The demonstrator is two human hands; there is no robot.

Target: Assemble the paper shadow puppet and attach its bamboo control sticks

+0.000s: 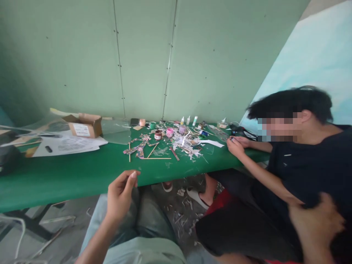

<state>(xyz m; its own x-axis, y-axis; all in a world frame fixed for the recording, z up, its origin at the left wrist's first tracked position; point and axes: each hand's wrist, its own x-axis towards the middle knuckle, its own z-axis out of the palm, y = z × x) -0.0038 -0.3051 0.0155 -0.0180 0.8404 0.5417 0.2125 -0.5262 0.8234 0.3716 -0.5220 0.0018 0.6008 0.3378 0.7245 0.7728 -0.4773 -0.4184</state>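
My left hand (121,194) is raised in front of the table's near edge, above my lap. Its fingers are curled with thumb and forefinger pressed together; whatever may be between them is too small to make out. At the lower right, my right hand (316,223) is blurred, its fingers apart, in front of the seated person's dark shirt. Nearest to my left hand on the green table (82,172) lies a patterned paper cutout (139,146) among thin wooden sticks (157,158).
Paint jars (158,135), small glue bottles (188,120) and paper scraps (189,146) crowd the table's middle. A cardboard box (85,126) and printed sheets (68,145) are at left. A co-worker (288,165) sits close on my right, hands together. Scraps litter the floor (181,216).
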